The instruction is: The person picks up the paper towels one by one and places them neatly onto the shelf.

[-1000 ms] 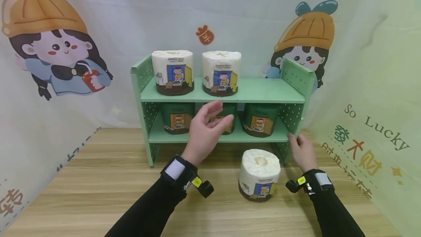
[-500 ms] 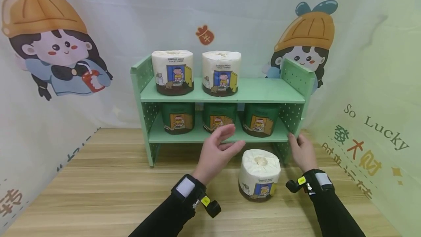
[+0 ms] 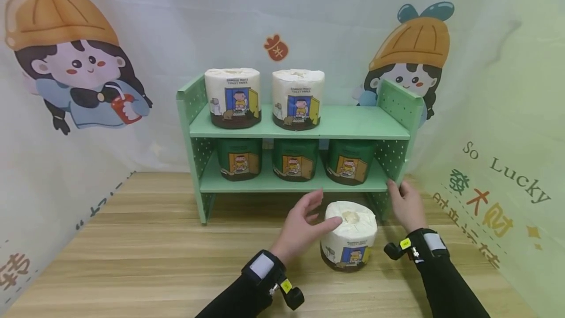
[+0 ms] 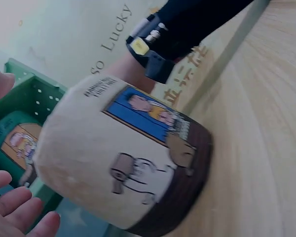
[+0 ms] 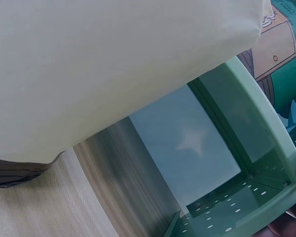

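A white-wrapped toilet paper roll (image 3: 350, 237) with a brown base stands on the wooden table in front of the green shelf (image 3: 362, 119). My left hand (image 3: 300, 232) is at its left, fingers and thumb spread; the thumb overlaps the roll's top in the head view. In the left wrist view, a gap shows between the fingers (image 4: 19, 210) and the white roll (image 4: 108, 153). My right hand (image 3: 407, 205) grips the lower front edge of the shelf's right side panel. The right wrist view shows that panel's edge (image 5: 271, 212) with fingers curled beneath it.
Two white toilet paper rolls, a left one (image 3: 234, 99) and a right one (image 3: 297, 99), stand on the upper board. Below are three green rolls: left (image 3: 240, 161), middle (image 3: 295, 161) and right (image 3: 350, 163). A printed cloth (image 3: 176, 23) hangs behind.
My left hand has come down and to the right, from in front of the lower board to beside the roll on the table. My right hand stays on the shelf panel.
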Action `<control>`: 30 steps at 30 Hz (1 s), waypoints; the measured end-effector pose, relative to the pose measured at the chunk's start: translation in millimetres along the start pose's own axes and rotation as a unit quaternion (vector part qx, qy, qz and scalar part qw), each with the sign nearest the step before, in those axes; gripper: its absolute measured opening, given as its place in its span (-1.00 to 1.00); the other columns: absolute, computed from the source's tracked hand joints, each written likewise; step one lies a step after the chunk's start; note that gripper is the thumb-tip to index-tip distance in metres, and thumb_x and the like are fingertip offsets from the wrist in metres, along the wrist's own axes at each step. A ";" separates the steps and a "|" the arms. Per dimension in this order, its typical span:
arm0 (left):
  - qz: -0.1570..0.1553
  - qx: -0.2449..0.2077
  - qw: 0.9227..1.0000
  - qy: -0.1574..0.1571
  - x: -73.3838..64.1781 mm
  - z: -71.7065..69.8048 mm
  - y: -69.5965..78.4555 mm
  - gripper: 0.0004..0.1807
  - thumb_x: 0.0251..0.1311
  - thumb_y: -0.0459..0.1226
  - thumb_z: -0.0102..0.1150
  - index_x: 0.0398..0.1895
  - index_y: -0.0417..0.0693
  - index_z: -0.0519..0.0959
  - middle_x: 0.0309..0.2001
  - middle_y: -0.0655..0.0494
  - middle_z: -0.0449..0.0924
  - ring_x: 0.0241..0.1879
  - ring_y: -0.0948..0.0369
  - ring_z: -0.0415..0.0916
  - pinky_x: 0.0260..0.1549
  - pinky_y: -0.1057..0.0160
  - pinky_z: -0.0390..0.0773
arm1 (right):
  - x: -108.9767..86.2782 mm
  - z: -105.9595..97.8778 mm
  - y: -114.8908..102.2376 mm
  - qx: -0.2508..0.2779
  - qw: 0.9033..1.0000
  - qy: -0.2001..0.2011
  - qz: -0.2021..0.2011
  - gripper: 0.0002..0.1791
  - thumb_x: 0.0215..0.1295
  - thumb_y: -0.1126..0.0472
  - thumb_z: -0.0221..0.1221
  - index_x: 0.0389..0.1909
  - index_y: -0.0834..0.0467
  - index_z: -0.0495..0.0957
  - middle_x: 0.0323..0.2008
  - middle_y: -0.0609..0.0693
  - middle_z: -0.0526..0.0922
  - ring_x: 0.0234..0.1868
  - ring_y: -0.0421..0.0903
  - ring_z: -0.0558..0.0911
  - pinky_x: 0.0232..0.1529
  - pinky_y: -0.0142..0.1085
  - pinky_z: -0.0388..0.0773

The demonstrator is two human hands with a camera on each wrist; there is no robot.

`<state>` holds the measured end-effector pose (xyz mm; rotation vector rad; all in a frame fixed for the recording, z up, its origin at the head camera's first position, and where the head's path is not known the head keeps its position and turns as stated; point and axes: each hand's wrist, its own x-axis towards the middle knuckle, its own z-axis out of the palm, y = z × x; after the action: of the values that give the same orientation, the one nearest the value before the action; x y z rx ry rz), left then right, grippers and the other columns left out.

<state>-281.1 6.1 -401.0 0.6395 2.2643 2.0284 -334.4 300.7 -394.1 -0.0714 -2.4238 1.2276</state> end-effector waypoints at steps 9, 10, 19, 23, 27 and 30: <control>-0.069 0.031 0.996 -0.041 -4.2 16.5 -22.1 0.35 0.13 0.06 0.69 0.82 0.00 -0.03 0.76 -0.15 0.12 0.71 -0.16 0.15 0.66 -0.30 0.22 | -2.0 -0.3 0.9 -0.004 1.000 0.000 0.000 -0.35 0.81 -0.11 -0.15 0.44 0.35 0.51 0.27 0.47 0.67 0.06 0.23 0.62 -0.09 -0.17 0.52; -0.070 0.033 0.996 -0.045 -4.4 17.9 -24.1 0.37 0.12 0.04 0.71 0.83 0.01 -0.04 0.75 -0.13 0.14 0.70 -0.15 0.16 0.66 -0.32 0.22 | -2.1 -0.3 0.8 -0.004 1.000 -0.001 0.000 -0.35 0.81 -0.11 -0.15 0.45 0.35 0.50 0.28 0.47 0.66 0.07 0.24 0.63 -0.08 -0.15 0.53; -0.045 0.039 0.997 -0.056 -3.0 23.0 -30.9 0.31 0.17 -0.09 0.71 0.82 0.01 -0.02 0.65 -0.03 0.35 0.63 -0.10 0.31 0.62 -0.32 0.29 | -1.8 -1.2 -3.0 -0.003 1.000 -0.005 0.009 -0.33 0.81 -0.14 -0.16 0.49 0.33 0.48 0.31 0.46 0.65 0.13 0.26 0.64 -0.05 -0.13 0.54; -0.036 0.039 0.997 -0.058 -2.4 22.4 -32.0 0.25 0.19 -0.11 0.70 0.80 0.03 0.04 0.60 0.01 0.42 0.59 -0.08 0.37 0.58 -0.29 0.36 | -1.7 -1.0 -2.7 0.003 1.000 -0.008 0.010 -0.32 0.81 -0.14 -0.16 0.50 0.33 0.46 0.34 0.46 0.63 0.19 0.28 0.64 0.04 -0.03 0.59; -0.033 0.044 0.997 -0.059 -2.0 20.8 -33.0 0.22 0.18 -0.11 0.70 0.79 0.04 0.09 0.56 0.03 0.44 0.55 -0.07 0.40 0.55 -0.24 0.41 | -1.4 -0.4 -1.0 0.013 1.000 -0.011 0.016 -0.31 0.81 -0.15 -0.16 0.52 0.33 0.44 0.40 0.47 0.58 0.34 0.35 0.62 0.27 0.20 0.59; -0.030 0.042 0.996 -0.066 -2.0 19.2 -33.3 0.17 0.18 -0.12 0.67 0.77 0.06 0.12 0.53 0.04 0.46 0.52 -0.05 0.42 0.49 -0.19 0.48 | -0.9 0.1 -0.2 0.017 1.000 -0.012 0.018 -0.31 0.81 -0.15 -0.16 0.52 0.33 0.44 0.41 0.47 0.56 0.38 0.37 0.59 0.35 0.26 0.56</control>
<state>-282.8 21.5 -436.2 0.6806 2.2745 1.8154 -333.5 300.2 -394.3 -0.0899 -2.4308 1.2922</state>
